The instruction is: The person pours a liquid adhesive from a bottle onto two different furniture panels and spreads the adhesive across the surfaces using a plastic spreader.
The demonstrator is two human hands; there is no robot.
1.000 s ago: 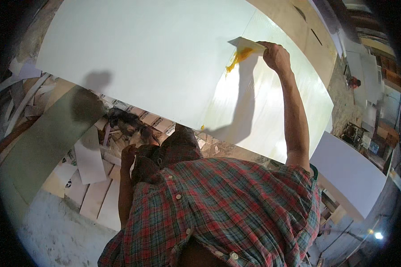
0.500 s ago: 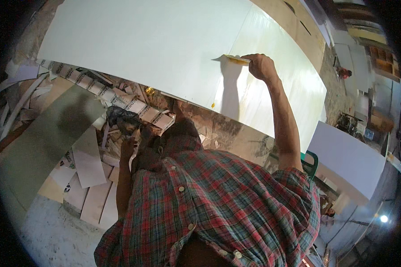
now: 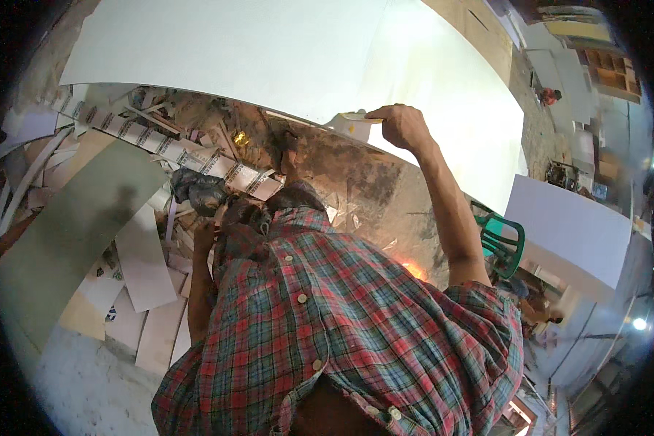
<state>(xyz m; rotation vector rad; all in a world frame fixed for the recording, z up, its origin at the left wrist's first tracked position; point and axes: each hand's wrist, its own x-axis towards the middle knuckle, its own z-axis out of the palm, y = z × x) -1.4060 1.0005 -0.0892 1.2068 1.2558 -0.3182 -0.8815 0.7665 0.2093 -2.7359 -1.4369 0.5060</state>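
My right hand is closed on a flat scraper smeared with something yellow. The scraper's blade lies at the near edge of a large white board, and the board's right part shines brightly. Low on the left, beside my body, hangs my left hand. It is dark and small in view, so I cannot make out its fingers. Closest to it is a black plastic bag.
Offcuts and a printed strip litter the floor at left, near a grey-green panel and loose white boards. A green plastic chair stands at right, before another white board. A person is farther off.
My right hand has drawn the scraper toward me and slightly left, to the board's near edge. The left hand stays low by my side. More of the green chair shows.
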